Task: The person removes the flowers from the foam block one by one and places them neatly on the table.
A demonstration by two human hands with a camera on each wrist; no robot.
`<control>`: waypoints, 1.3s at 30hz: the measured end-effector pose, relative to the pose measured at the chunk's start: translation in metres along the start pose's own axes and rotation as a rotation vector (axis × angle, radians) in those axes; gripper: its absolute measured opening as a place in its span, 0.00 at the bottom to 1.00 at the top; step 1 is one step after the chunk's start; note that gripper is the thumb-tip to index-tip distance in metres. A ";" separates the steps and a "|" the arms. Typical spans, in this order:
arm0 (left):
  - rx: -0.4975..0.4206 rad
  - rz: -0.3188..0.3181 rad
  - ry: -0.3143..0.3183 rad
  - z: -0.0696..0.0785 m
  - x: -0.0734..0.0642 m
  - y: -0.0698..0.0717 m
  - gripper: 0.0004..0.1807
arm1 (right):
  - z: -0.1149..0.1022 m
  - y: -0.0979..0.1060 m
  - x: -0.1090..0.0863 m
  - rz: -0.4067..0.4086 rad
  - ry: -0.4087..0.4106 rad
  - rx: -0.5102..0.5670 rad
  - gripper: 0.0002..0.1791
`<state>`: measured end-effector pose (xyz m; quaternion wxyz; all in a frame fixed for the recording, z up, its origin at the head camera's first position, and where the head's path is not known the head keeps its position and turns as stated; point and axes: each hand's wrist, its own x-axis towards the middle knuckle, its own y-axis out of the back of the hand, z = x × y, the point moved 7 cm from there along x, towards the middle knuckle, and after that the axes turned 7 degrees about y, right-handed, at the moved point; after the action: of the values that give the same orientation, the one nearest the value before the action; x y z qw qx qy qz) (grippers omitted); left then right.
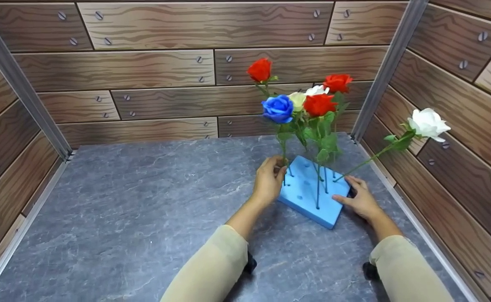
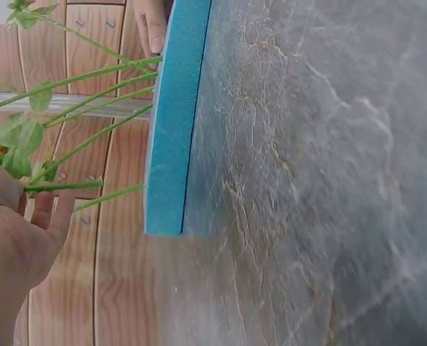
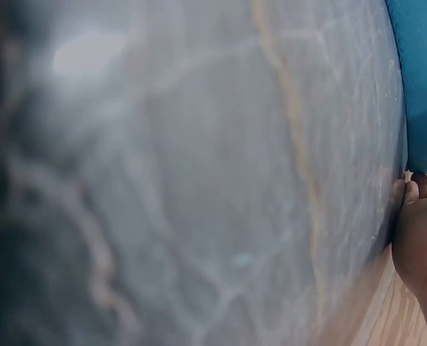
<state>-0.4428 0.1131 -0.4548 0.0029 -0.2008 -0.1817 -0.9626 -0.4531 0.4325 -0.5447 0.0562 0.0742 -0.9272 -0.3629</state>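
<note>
My left hand (image 1: 268, 178) pinches the green stem of a blue rose (image 1: 278, 109) above the left side of a light-blue foam block (image 1: 308, 214). In the left wrist view, the lower end of the held stem (image 2: 73, 186) stops short of the block. My right hand (image 1: 361, 199) grips the block's right corner, thumb over the top face and fingers along the far side. Red roses (image 1: 320, 105), a pale yellow rose (image 1: 297, 100) and white roses stand in the block by their stems. One white rose (image 1: 429, 123) leans far out to the right.
The block rests on a grey marble-patterned table (image 1: 144, 209), toward its right side. Wood-plank-patterned walls (image 1: 144, 69) enclose the back and sides, with metal posts (image 1: 390, 67) at the corners. Bare holes (image 1: 299, 197) show in the block's top.
</note>
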 end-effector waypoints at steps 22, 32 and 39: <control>0.063 -0.022 0.086 -0.004 -0.021 0.023 0.17 | -0.003 -0.003 0.003 -0.024 0.027 -0.007 0.58; 0.053 -0.077 0.153 -0.006 -0.029 0.029 0.22 | 0.000 -0.001 0.000 -0.026 0.020 -0.014 0.59; 0.100 -0.130 0.214 -0.011 -0.035 0.032 0.26 | 0.000 -0.001 0.002 -0.026 0.016 -0.014 0.59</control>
<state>-0.4128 0.0772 -0.4667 -0.0303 -0.0845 -0.2409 -0.9664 -0.4553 0.4317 -0.5455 0.0593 0.0884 -0.9230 -0.3697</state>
